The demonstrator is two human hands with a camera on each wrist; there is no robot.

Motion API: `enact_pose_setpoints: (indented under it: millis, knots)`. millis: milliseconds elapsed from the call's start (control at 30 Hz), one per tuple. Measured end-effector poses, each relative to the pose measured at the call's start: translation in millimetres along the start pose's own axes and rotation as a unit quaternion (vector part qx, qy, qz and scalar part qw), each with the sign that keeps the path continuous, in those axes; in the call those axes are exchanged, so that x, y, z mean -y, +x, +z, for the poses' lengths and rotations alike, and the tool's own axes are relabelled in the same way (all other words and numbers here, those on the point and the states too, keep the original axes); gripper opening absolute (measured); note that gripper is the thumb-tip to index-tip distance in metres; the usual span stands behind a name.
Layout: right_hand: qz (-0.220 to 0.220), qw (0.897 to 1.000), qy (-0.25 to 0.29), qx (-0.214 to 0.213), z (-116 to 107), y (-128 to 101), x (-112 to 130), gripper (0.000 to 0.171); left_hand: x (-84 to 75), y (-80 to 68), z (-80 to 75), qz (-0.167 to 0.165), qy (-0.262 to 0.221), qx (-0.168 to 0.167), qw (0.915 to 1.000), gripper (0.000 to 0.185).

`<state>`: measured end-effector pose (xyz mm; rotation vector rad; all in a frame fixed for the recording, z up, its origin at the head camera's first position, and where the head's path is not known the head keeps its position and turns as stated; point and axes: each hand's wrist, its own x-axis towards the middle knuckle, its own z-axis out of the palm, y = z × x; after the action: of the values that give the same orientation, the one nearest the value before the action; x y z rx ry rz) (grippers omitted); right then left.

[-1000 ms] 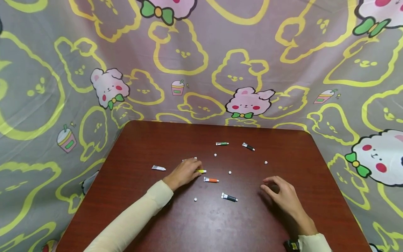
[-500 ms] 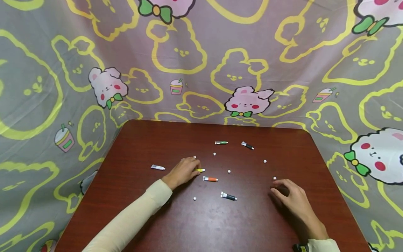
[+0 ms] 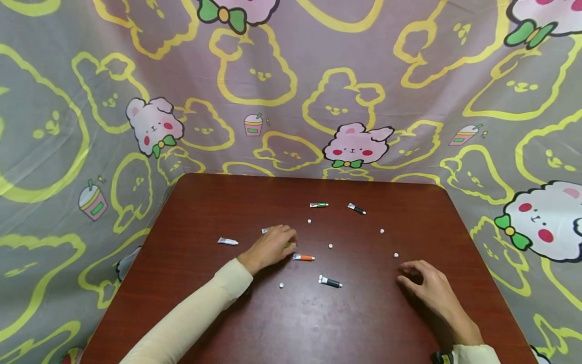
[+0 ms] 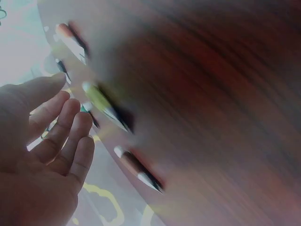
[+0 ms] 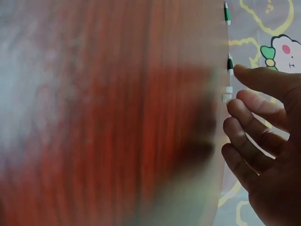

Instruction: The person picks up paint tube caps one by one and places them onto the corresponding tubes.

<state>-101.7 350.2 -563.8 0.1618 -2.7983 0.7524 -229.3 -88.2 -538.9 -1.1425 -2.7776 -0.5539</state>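
Note:
My left hand (image 3: 273, 243) hovers over a small yellow paint tube (image 3: 290, 245), which it partly covers in the head view. In the left wrist view its loosely bent fingers hold nothing, and the yellow tube lies on the table beyond them. An orange paint tube (image 3: 303, 258) lies just beside that hand; a brown-looking tube (image 4: 131, 165) shows on the other side. My right hand (image 3: 429, 285) is at the table's right, fingers loosely bent around nothing. A small white cap (image 3: 396, 255) lies just beyond its fingertips.
On the dark red table (image 3: 182, 303) lie a white tube (image 3: 228, 241), a green tube (image 3: 319, 205), and black tubes at the back (image 3: 356, 209) and front (image 3: 330, 281). Several more white caps (image 3: 330, 246) are scattered about. A patterned curtain (image 3: 273, 76) encloses the table.
My right hand has moved right and drawn back slightly, leaving a white cap on the table that was not visible a second ago. My left hand has shifted slightly right over the yellow tube.

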Motion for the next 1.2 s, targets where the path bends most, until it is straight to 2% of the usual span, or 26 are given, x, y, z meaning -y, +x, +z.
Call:
enact_pose_setpoints:
  millis: [133,333,467,667,867,1067,1200]
  knots:
    - [0.001,1.0,-0.005,0.012,0,0,-2,0.031,-10.0,4.0,2.5,0.004,-0.008,0.032,0.9994,0.019]
    - [-0.016,1.0,-0.016,-0.013,-4,7,-4,0.032,-20.5,7.2,8.7,0.016,0.001,0.058,0.9982,0.027]
    - [-0.015,1.0,-0.022,-0.013,-7,14,-6,0.031,-23.7,8.6,11.6,0.031,0.012,0.062,0.9975,0.024]
    - [-0.016,1.0,-0.022,0.015,-7,29,-7,0.028,-25.4,10.3,15.2,0.04,0.034,0.07,0.9962,0.022]
    - [-0.035,0.999,-0.028,0.031,-3,44,-8,0.028,-23.1,9.2,19.2,0.04,0.028,0.066,0.9966,0.016]
    - [-0.032,0.997,-0.034,0.055,0,51,-7,0.021,-21.1,9.6,21.4,0.048,0.023,0.06,0.9968,0.014]
    - [-0.044,0.997,-0.043,0.05,4,54,-8,0.017,-19.2,10.7,23.1,0.061,0.028,0.054,0.9963,0.012]
